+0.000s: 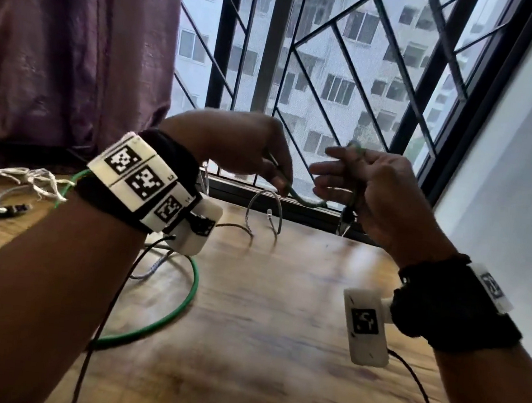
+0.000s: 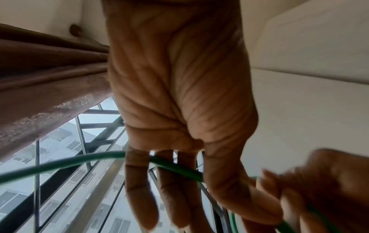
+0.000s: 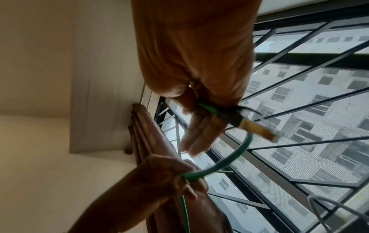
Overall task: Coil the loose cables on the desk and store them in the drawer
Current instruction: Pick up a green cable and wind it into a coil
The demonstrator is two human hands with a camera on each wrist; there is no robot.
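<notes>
Both hands are raised above the wooden desk, with a green cable sagging in a short arc between them. My left hand pinches the cable with thumb and fingers; in the left wrist view the green cable runs across the fingers of that left hand. My right hand holds the cable's end, with the plug dangling below it. In the right wrist view my right hand pinches the green cable just behind the black-booted clear plug. The cable's remaining length lies in loose loops on the desk.
A grey cable arches up near the window sill, and a frayed white bundle lies at the far left. A barred window runs behind the desk, with a purple curtain at left and a white wall at right.
</notes>
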